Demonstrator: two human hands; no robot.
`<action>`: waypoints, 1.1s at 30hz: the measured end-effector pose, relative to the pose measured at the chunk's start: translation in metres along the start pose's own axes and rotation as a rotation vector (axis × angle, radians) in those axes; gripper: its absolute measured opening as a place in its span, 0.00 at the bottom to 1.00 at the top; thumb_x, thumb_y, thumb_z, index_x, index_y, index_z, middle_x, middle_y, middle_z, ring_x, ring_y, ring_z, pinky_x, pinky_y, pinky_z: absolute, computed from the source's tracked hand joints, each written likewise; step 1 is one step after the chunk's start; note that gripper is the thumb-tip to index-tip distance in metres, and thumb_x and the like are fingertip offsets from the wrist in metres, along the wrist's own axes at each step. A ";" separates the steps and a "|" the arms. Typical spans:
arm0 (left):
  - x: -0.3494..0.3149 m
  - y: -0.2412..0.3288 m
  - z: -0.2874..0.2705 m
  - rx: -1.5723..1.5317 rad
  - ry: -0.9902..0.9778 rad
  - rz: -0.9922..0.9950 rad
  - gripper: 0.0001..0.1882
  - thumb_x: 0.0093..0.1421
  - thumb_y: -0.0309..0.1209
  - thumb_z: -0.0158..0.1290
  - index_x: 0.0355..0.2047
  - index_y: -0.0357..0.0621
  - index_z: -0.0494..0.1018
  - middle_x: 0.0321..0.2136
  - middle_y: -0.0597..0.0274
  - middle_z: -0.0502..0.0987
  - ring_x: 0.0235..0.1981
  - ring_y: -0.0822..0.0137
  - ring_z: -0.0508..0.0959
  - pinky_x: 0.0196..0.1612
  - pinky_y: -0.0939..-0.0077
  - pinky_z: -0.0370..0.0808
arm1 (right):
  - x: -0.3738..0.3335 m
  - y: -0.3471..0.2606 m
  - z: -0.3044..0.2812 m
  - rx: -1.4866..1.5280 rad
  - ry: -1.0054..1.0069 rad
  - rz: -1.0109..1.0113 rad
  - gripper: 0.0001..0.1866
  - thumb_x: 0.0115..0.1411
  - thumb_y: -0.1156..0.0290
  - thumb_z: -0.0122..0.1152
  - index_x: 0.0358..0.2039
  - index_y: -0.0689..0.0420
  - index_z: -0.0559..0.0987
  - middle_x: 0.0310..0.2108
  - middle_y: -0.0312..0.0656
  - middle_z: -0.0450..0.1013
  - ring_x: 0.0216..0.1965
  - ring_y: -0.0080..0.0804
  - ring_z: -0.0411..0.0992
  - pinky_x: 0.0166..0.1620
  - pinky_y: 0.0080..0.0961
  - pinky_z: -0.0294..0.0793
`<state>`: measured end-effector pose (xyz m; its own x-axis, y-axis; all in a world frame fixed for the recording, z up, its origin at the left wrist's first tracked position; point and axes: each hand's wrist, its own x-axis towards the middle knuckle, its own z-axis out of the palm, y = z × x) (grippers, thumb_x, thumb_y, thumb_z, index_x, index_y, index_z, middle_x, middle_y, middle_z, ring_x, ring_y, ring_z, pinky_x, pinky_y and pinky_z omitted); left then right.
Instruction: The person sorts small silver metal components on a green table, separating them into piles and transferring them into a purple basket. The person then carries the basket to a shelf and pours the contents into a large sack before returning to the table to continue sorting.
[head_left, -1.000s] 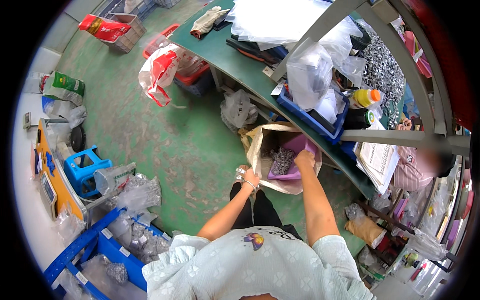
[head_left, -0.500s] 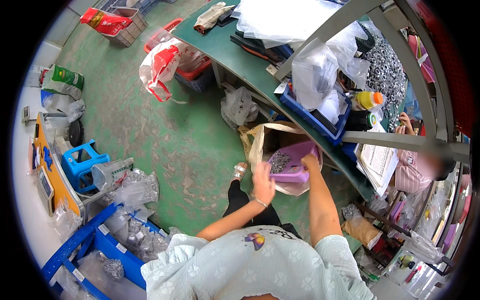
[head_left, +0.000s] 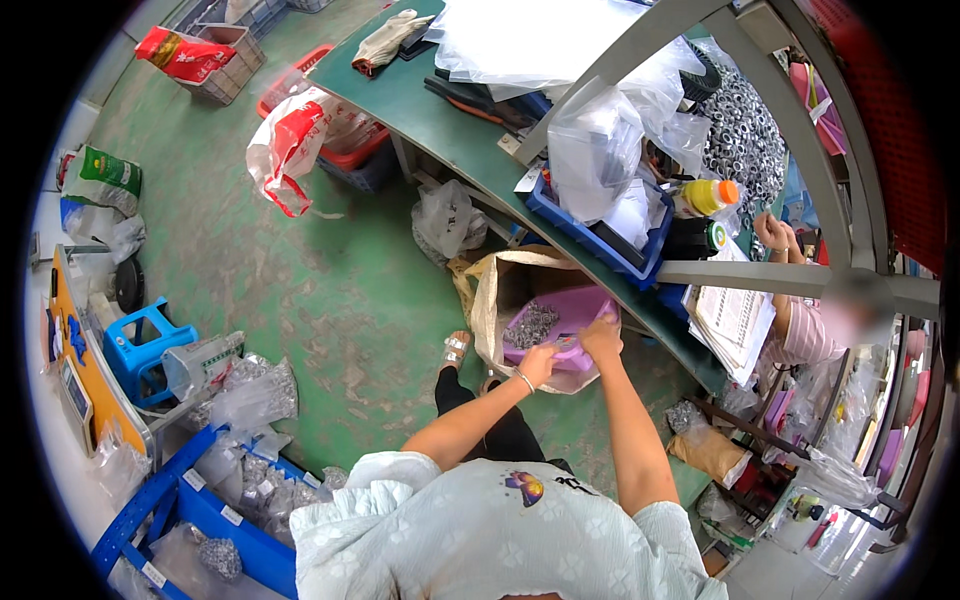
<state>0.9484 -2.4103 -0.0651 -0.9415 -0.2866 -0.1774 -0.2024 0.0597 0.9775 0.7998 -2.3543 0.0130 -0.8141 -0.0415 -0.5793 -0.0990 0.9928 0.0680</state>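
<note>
A purple plastic tray sits in the mouth of a beige woven sack on the floor, beside the green table. Small grey metal parts lie heaped in the tray's left part. My right hand grips the tray's near right edge, fingers curled over it. My left hand is closed on its near left edge. What else is inside the sack is hidden by the tray.
The green table bears a blue bin, papers and a heap of metal rings. Under it stands a filled clear bag. A co-worker's hand is at the far side. Blue bins stand at lower left.
My left hand has come down from above the sack and closed on the tray's near edge. My right hand keeps its hold. The whole view has shifted slightly.
</note>
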 end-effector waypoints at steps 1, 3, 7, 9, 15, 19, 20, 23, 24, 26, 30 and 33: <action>0.003 0.002 -0.005 -0.047 -0.006 0.007 0.10 0.52 0.17 0.51 0.36 0.31 0.76 0.34 0.40 0.77 0.39 0.42 0.77 0.42 0.57 0.74 | 0.007 0.011 0.023 -0.217 0.276 -0.121 0.34 0.50 0.60 0.59 0.56 0.65 0.68 0.34 0.49 0.79 0.50 0.49 0.73 0.51 0.38 0.73; 0.010 -0.009 -0.012 -0.130 0.013 0.017 0.09 0.53 0.18 0.52 0.36 0.31 0.75 0.32 0.41 0.77 0.38 0.41 0.77 0.40 0.57 0.74 | -0.009 -0.011 0.006 -0.283 0.493 -0.425 0.26 0.50 0.61 0.58 0.47 0.65 0.74 0.32 0.49 0.79 0.48 0.50 0.73 0.51 0.37 0.72; 0.018 -0.001 -0.026 -0.191 0.033 -0.099 0.06 0.55 0.22 0.57 0.31 0.31 0.72 0.21 0.51 0.71 0.23 0.65 0.71 0.30 0.67 0.69 | 0.002 -0.020 -0.008 -0.111 0.502 -0.969 0.14 0.52 0.64 0.56 0.23 0.63 0.81 0.25 0.51 0.78 0.37 0.52 0.74 0.47 0.38 0.72; 0.018 0.013 -0.033 -0.287 0.034 -0.083 0.08 0.56 0.24 0.57 0.30 0.32 0.71 0.20 0.55 0.69 0.23 0.73 0.65 0.29 0.70 0.67 | 0.002 -0.021 -0.014 0.022 0.297 -0.945 0.17 0.54 0.66 0.55 0.12 0.62 0.79 0.21 0.52 0.76 0.31 0.52 0.74 0.44 0.40 0.73; 0.019 0.009 -0.041 -0.326 0.019 -0.135 0.06 0.56 0.24 0.56 0.32 0.34 0.74 0.21 0.53 0.73 0.24 0.71 0.71 0.32 0.71 0.71 | 0.006 -0.031 -0.001 0.063 0.346 -0.905 0.19 0.56 0.67 0.53 0.12 0.61 0.77 0.18 0.54 0.74 0.23 0.53 0.71 0.36 0.45 0.72; 0.029 0.007 -0.043 -0.346 0.013 -0.140 0.06 0.56 0.24 0.56 0.33 0.34 0.75 0.24 0.54 0.75 0.26 0.71 0.73 0.33 0.72 0.71 | 0.020 -0.035 0.004 0.016 0.366 -0.875 0.20 0.59 0.66 0.51 0.13 0.61 0.78 0.19 0.55 0.74 0.24 0.55 0.72 0.35 0.47 0.72; 0.029 0.008 -0.043 -0.348 0.023 -0.125 0.06 0.56 0.24 0.56 0.33 0.34 0.75 0.24 0.54 0.76 0.26 0.70 0.74 0.33 0.72 0.72 | 0.018 -0.036 0.002 0.012 0.363 -0.867 0.20 0.59 0.66 0.51 0.13 0.61 0.78 0.19 0.55 0.74 0.24 0.55 0.72 0.35 0.46 0.72; 0.027 0.012 -0.043 -0.328 0.021 -0.168 0.08 0.56 0.24 0.57 0.35 0.32 0.76 0.26 0.55 0.78 0.29 0.70 0.75 0.35 0.73 0.72 | 0.013 -0.037 -0.001 0.030 0.376 -0.845 0.20 0.59 0.67 0.51 0.13 0.62 0.77 0.19 0.56 0.74 0.25 0.56 0.71 0.35 0.46 0.72; 0.026 0.016 -0.044 -0.317 0.014 -0.196 0.09 0.56 0.24 0.57 0.36 0.32 0.76 0.27 0.56 0.78 0.30 0.70 0.75 0.36 0.73 0.72 | 0.014 -0.035 0.001 0.055 0.392 -0.839 0.19 0.59 0.67 0.51 0.13 0.62 0.77 0.18 0.56 0.74 0.25 0.56 0.71 0.35 0.47 0.71; 0.024 0.014 -0.038 -0.229 0.156 0.007 0.10 0.55 0.23 0.58 0.38 0.32 0.76 0.28 0.50 0.79 0.32 0.63 0.77 0.37 0.71 0.73 | 0.012 -0.032 0.002 0.120 0.419 -0.849 0.19 0.59 0.68 0.51 0.13 0.63 0.76 0.18 0.56 0.73 0.25 0.56 0.71 0.34 0.47 0.70; 0.023 0.009 -0.036 -0.252 0.155 0.019 0.13 0.53 0.21 0.59 0.40 0.31 0.77 0.32 0.43 0.79 0.37 0.51 0.79 0.43 0.67 0.74 | 0.007 -0.022 0.007 0.209 0.481 -0.897 0.19 0.59 0.70 0.51 0.12 0.63 0.74 0.17 0.56 0.71 0.23 0.55 0.69 0.33 0.48 0.68; 0.014 0.013 -0.031 -0.110 0.247 0.100 0.13 0.52 0.18 0.58 0.39 0.30 0.76 0.34 0.44 0.79 0.38 0.52 0.79 0.44 0.66 0.74 | 0.001 -0.020 0.007 0.227 0.465 -0.881 0.19 0.59 0.70 0.51 0.11 0.63 0.73 0.17 0.55 0.71 0.22 0.55 0.68 0.32 0.48 0.67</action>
<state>0.9410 -2.4431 -0.0516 -0.8584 -0.5096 -0.0593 -0.0685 -0.0008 0.9977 0.8046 -2.3732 0.0055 -0.6503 -0.7592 0.0271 -0.6989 0.5839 -0.4131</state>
